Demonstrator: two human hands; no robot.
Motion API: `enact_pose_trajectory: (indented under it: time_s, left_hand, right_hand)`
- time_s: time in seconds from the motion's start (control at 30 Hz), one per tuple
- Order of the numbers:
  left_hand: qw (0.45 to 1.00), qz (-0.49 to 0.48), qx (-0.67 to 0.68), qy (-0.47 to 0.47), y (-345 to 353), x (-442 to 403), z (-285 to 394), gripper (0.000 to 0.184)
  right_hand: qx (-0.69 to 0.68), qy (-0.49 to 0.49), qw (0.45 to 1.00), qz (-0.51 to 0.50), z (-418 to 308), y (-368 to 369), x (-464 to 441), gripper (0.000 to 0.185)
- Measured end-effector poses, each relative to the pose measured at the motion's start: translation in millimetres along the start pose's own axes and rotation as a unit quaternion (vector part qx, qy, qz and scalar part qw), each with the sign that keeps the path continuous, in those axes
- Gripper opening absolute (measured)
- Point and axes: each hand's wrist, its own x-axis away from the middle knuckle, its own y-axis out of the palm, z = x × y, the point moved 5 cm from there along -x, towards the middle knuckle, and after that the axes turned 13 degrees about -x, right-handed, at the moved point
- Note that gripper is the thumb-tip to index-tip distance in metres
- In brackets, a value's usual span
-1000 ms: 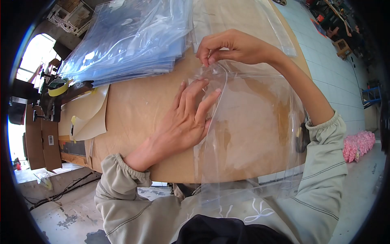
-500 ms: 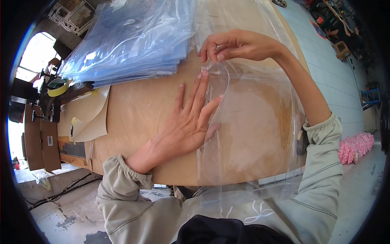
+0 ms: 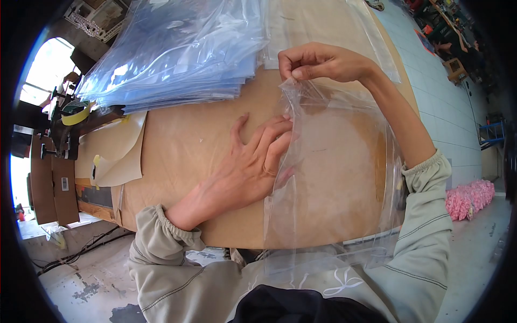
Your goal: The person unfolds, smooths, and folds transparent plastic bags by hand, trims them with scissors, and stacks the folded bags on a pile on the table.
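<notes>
A clear plastic sheet (image 3: 334,161) lies over the brown-covered table, its lower end hanging over the near edge against my clothes. My right hand (image 3: 323,63) pinches the sheet's upper left corner between thumb and fingers, lifting it so the film creases below. My left hand (image 3: 250,161) rests on the table at the sheet's left edge, fingers bent and apart, fingertips against the film. Its thumb shows through the plastic.
A thick stack of bluish clear plastic sheets (image 3: 183,59) fills the upper left of the table. More clear film (image 3: 328,27) lies at the far side. Curled brown paper (image 3: 116,153), a yellow tape roll (image 3: 76,114) and a cardboard box (image 3: 56,183) are at left; a pink bundle (image 3: 469,199) is on the floor at right.
My right hand has closed on the sheet's corner and raised it slightly. The left hand's outstretched fingers have bent and drawn back toward me.
</notes>
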Motion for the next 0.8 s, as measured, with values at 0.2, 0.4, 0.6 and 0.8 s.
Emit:
enact_pose_trajectory:
  time_s: [0.2, 0.4, 0.6, 0.8]
  left_hand:
    - [0.980, 0.075, 0.143, -0.115, -8, -2, -17, 0.049]
    - [0.946, 0.201, 0.135, -0.214, -16, -13, -23, 0.033]
    - [0.940, 0.237, 0.104, -0.223, -31, -10, -28, 0.020]
    - [0.852, 0.226, 0.361, -0.306, -10, 1, -44, 0.013]
  right_hand:
    - [0.077, 0.027, 0.994, 0.078, 0, 8, 0, 0.024]
    - [0.096, 0.005, 0.991, 0.096, -5, 21, -7, 0.028]
    - [0.027, -0.062, 0.997, 0.047, -21, 43, -2, 0.026]
    - [0.075, -0.057, 0.991, 0.099, -31, 48, 8, 0.033]
